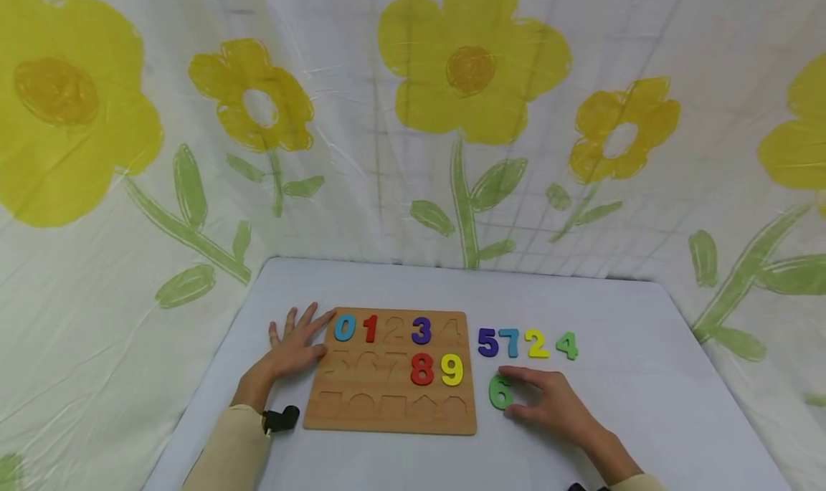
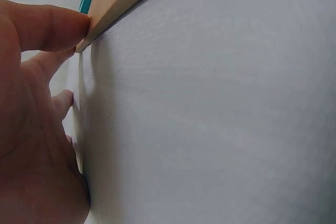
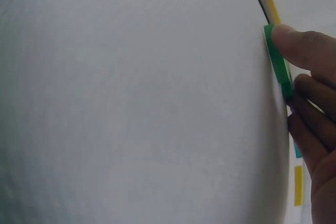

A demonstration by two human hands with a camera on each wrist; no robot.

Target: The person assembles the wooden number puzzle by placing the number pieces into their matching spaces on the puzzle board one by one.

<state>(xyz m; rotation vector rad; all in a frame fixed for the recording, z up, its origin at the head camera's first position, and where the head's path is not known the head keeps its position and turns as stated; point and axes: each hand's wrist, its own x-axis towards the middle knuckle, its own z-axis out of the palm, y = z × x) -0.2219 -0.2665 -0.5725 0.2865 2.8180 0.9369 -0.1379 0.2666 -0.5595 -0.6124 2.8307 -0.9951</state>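
The left hand (image 1: 293, 348) lay flat with fingers spread, its thumb against the left edge of the puzzle board (image 1: 391, 412) — apparently to steady it. Lower right of centre, the right hand (image 1: 555, 405) pinched the green 6 (image 1: 500, 393) on the table (image 1: 645, 405), just right of the board — likely to lift it.

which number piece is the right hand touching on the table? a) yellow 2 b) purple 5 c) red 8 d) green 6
d: the right hand has its fingertips on the green 6, which lies on the table just right of the wooden board, below the row of loose numbers.
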